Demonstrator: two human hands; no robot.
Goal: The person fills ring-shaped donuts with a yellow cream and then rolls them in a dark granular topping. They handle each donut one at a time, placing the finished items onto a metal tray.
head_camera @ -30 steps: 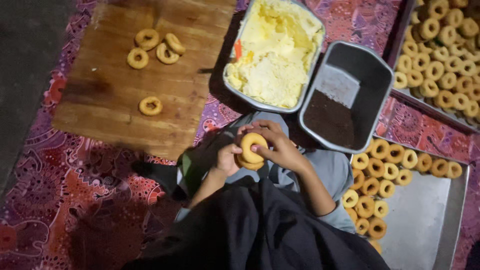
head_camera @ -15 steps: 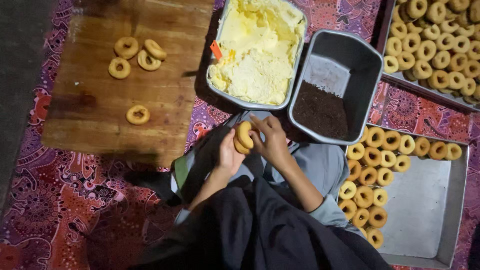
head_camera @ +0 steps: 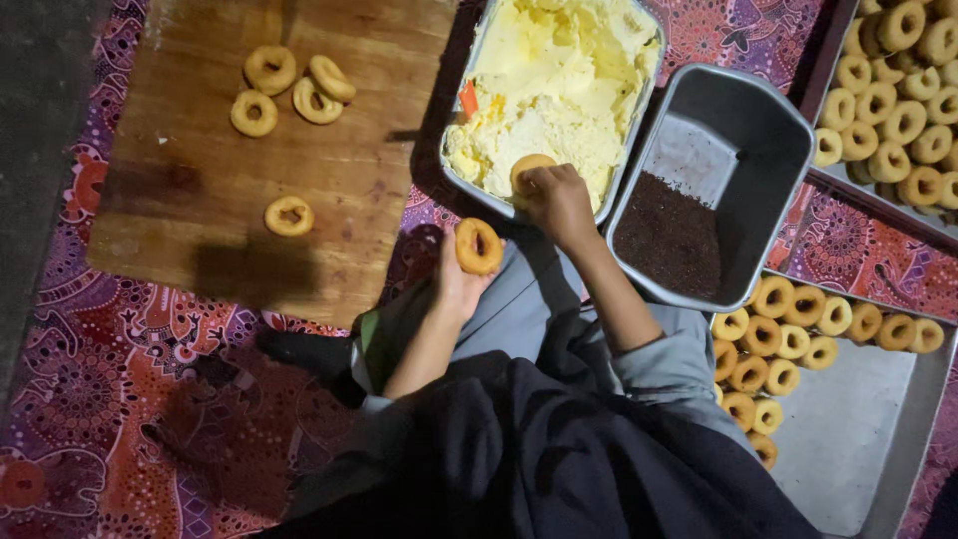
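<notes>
Ring-shaped pastries are what both hands work w/ here. Going big to small: patterned purple-red cloth (head_camera: 120, 399) covers the floor across the frame. Wooden board (head_camera: 200, 190) lies upper left, w/ three baked rings (head_camera: 289, 85) bunched near its top and one lone ring (head_camera: 288, 216) lower down, apart from them. Steel tray of pale yellow cream (head_camera: 559, 70) sits top centre. Just right of it, touching or nearly so, a deep grey tin (head_camera: 758, 150) w/ dark brown crumbs (head_camera: 669, 235) heaped in its lower end. Flat metal tray (head_camera: 848, 449) at lower right holds rows of rings along its top and left edges; another tray of rings (head_camera: 903, 90) at upper right corner, cut off by the frame.

Person's dark clothing and grey sleeves fill bottom centre. Right hand (head_camera: 559, 200), centre frame, is curled round a ring (head_camera: 527, 170) and holds it against the cream at the tray's near edge. Left hand (head_camera: 457, 284), just below and left of that, grips a second ring (head_camera: 478, 246) at its lower edge, held upright w/ hole facing the camera, above the cloth btwn board and cream tray.
</notes>
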